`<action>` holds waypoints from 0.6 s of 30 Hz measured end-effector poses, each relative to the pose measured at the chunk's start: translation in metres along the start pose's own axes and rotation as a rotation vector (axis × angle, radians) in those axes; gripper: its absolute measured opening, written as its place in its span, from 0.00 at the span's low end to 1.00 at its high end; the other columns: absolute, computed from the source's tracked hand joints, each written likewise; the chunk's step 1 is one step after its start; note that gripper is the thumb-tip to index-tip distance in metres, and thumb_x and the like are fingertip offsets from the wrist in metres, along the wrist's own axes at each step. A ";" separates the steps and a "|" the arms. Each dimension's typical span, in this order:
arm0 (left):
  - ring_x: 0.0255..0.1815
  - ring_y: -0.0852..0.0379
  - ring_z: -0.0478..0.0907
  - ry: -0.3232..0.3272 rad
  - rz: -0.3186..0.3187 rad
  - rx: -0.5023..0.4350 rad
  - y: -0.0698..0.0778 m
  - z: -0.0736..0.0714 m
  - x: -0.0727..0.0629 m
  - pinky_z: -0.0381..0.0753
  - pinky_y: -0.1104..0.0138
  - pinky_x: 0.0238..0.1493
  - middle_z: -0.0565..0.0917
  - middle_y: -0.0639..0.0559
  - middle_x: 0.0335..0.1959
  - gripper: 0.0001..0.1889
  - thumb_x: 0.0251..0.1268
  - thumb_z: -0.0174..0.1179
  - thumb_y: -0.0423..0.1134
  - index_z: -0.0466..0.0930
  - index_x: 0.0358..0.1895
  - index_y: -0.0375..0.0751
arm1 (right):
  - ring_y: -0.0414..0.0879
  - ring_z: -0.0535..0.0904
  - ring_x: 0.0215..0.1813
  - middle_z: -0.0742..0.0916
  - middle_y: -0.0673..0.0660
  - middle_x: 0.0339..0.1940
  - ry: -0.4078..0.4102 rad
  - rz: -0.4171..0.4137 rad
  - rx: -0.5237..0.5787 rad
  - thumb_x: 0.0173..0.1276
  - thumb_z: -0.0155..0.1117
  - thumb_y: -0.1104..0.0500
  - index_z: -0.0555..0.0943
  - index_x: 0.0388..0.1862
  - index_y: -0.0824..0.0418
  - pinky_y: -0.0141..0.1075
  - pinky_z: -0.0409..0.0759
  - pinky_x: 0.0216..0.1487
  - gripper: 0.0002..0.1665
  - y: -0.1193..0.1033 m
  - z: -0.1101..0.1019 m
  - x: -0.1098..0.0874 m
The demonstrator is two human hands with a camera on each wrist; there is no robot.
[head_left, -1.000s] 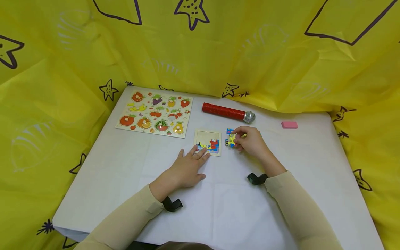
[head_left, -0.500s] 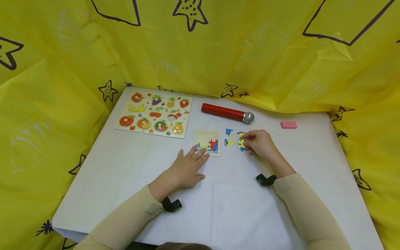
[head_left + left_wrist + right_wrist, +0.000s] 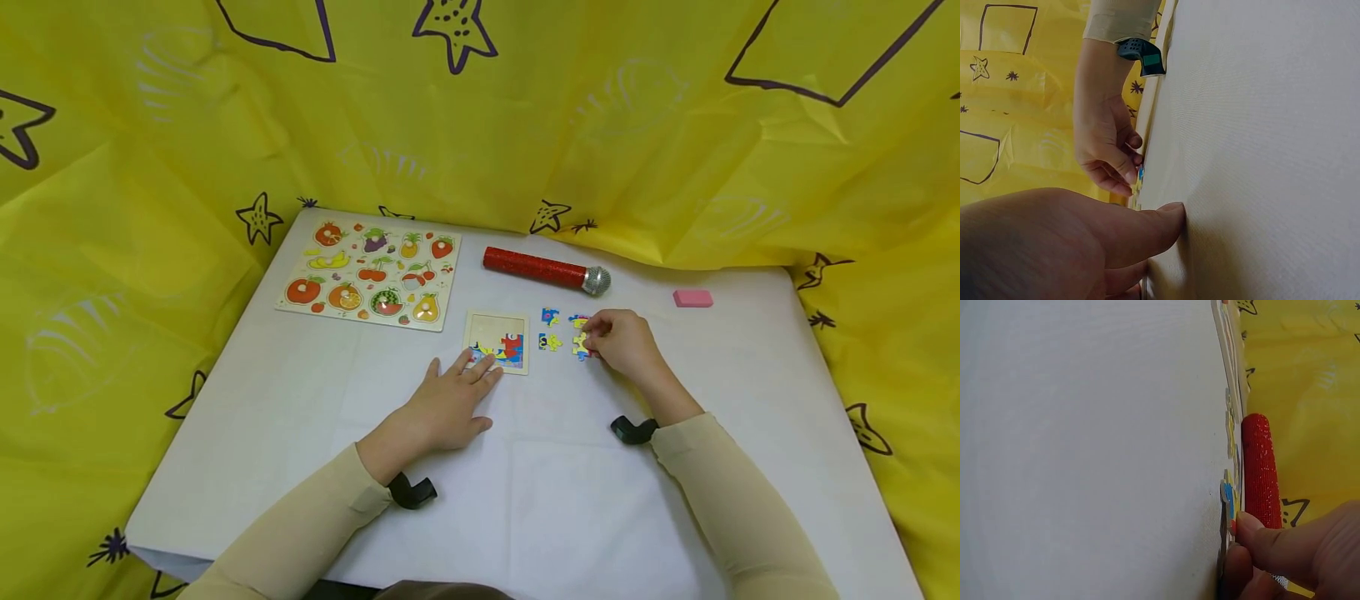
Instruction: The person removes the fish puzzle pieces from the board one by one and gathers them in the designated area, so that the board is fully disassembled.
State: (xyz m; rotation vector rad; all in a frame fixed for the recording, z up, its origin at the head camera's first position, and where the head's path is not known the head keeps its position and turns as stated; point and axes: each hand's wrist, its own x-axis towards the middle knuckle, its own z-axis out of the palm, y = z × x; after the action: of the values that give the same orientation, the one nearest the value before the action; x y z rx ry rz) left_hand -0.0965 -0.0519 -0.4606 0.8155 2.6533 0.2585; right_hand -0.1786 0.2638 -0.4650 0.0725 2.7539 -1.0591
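Observation:
My left hand [image 3: 448, 408] lies with fingers spread, their tips on the lower edge of a small wooden puzzle tray [image 3: 527, 333]. Red, yellow and blue jigsaw pieces [image 3: 513, 347] fill the tray's lower right part; its upper left is bare wood. My right hand [image 3: 626, 343] pinches a yellow and blue jigsaw piece [image 3: 1230, 499] between thumb and fingers, right of the tray. Another piece [image 3: 577, 320] shows just above it, partly behind the fingers. Between hand and tray lie two loose pieces, a blue one [image 3: 551, 316] and a yellow one [image 3: 551, 342].
A fruit knob puzzle board [image 3: 365, 275] lies at the back left of the white-covered table [image 3: 465, 517]. Behind the tray is a red glittery microphone [image 3: 536, 268]. A pink block [image 3: 693, 298] sits further right. A yellow patterned curtain [image 3: 480, 142] borders the table's back.
My right hand has moved right, away from the tray, with the pinched piece. Two loose pieces now lie apart from it, in plain sight. The left hand has stayed in place.

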 end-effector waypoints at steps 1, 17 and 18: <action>0.92 0.40 0.48 0.000 0.000 0.000 0.000 0.000 0.000 0.54 0.26 0.81 0.55 0.54 0.91 0.42 0.78 0.63 0.57 0.57 0.88 0.53 | 0.45 0.81 0.29 0.88 0.58 0.33 0.004 -0.001 -0.010 0.70 0.75 0.65 0.90 0.47 0.64 0.32 0.78 0.32 0.08 0.000 0.000 0.000; 0.91 0.38 0.50 -0.026 -0.002 -0.013 -0.002 -0.003 0.005 0.56 0.30 0.83 0.57 0.52 0.90 0.40 0.79 0.62 0.56 0.59 0.87 0.52 | 0.54 0.79 0.40 0.86 0.60 0.38 0.039 -0.014 -0.088 0.71 0.75 0.63 0.88 0.52 0.62 0.39 0.75 0.41 0.12 -0.012 0.004 -0.002; 0.91 0.38 0.51 -0.024 0.001 -0.015 -0.004 -0.003 0.007 0.57 0.30 0.83 0.58 0.52 0.90 0.39 0.79 0.61 0.56 0.61 0.87 0.52 | 0.54 0.79 0.40 0.85 0.59 0.38 0.035 -0.018 -0.084 0.72 0.75 0.63 0.88 0.53 0.61 0.39 0.75 0.40 0.12 -0.014 0.005 -0.003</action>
State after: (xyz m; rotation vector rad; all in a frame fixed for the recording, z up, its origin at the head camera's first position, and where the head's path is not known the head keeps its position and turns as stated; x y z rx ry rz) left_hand -0.1044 -0.0513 -0.4611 0.8101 2.6254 0.2662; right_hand -0.1769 0.2503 -0.4587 0.0560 2.8320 -0.9543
